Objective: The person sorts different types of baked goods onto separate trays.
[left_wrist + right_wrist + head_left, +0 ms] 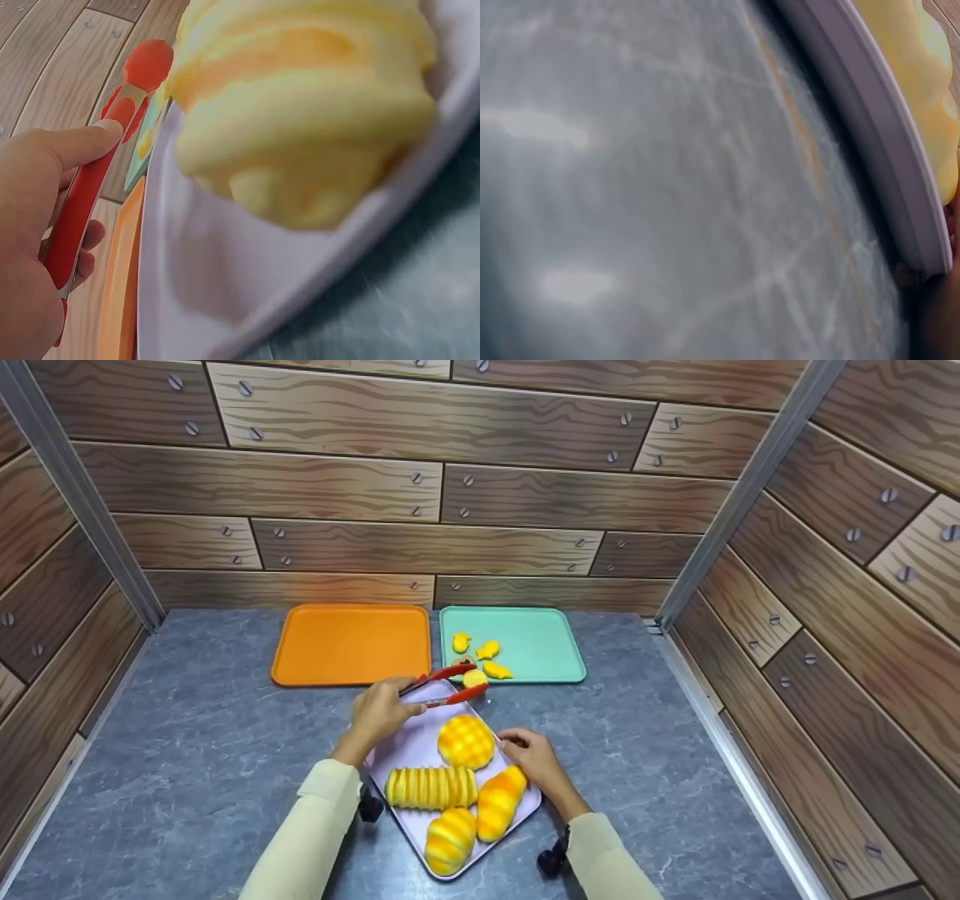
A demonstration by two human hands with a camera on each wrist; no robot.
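My left hand [381, 711] grips red-tipped tongs [86, 199]. Between the tong tips is a small round yellow piece [475, 679], over the meeting edges of the lavender and green trays. With my right hand [532, 757] I pinch the right rim of the lavender tray [401, 735], which sits at an angle. On that tray lie a round scored bun [466, 741], a ridged loaf [431, 788], a long roll [501, 804] and a rounded striped roll [450, 841]. Only the right hand's edge shows in the right wrist view.
The green tray [532, 641] at the back holds small yellow fish-like pieces [488, 649] and a brown piece [463, 661], partly hidden by the tongs. Left of it lies an orange tray [352, 645]. Wood-patterned walls [337, 487] enclose the grey tabletop [187, 750].
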